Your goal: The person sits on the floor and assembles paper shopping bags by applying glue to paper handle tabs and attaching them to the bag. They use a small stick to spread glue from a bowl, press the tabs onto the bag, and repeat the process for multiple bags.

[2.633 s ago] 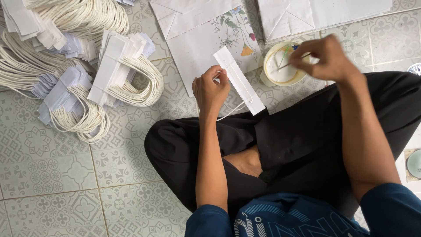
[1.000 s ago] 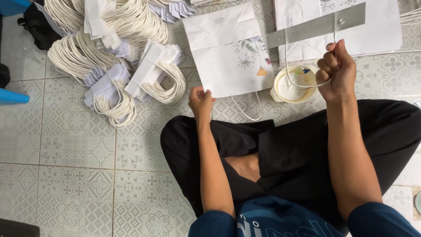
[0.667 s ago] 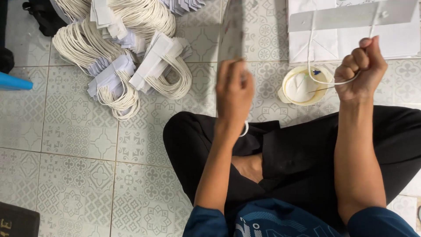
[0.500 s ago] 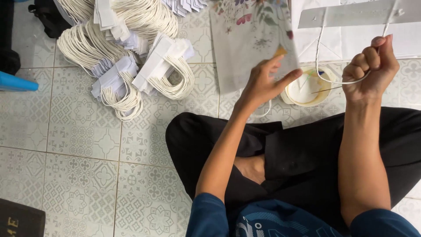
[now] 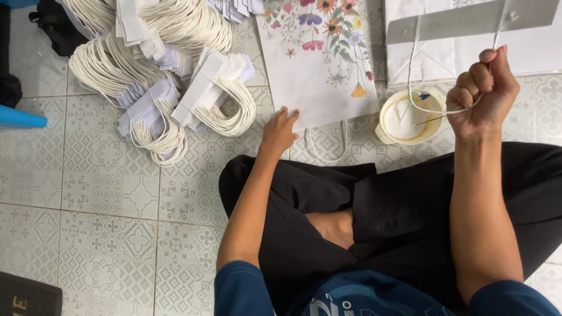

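Observation:
My left hand (image 5: 280, 131) rests with spread fingers on the near corner of a flat white paper bag with a flower print (image 5: 319, 58), which lies on the tiled floor. A white cord handle of that bag (image 5: 325, 153) pokes out at its near edge. My right hand (image 5: 483, 93) is raised in a fist around a white cord loop (image 5: 417, 88) that hangs from a grey-white paper strip (image 5: 468, 20). Just below the loop stands a small round tub of pale glue (image 5: 407, 117) with a thin stick in it.
A heap of white cord handles on paper strips (image 5: 158, 64) lies at the far left. More white bags (image 5: 527, 52) lie at the far right. A dark bag (image 5: 55, 26) and a blue object (image 5: 20, 119) are at the left edge. My crossed legs in black fill the near middle.
My left hand lifted the flowered bag, turned it over and laid it flat, print side up. My right hand rose with the cord handle strip from beside the glue tub.

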